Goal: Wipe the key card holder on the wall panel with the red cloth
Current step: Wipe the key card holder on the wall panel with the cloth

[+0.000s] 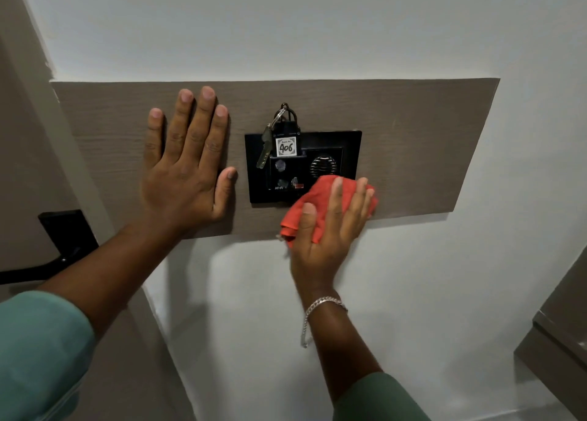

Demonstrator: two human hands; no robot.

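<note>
A brown wood-grain wall panel (397,141) runs across the white wall (317,23), and the black key card holder (303,166) is mounted near its middle, with a dark grille and knobs on its face. The left hand (187,163) lies open and flat on the panel just left of the holder, fingers spread, while the right hand (330,227) presses the bunched red cloth (317,204) against the holder's lower right corner. A room tag marked 406 (286,146) and a key (265,149) hang at the holder's top, and a silver bracelet (320,309) circles the right wrist.
</note>
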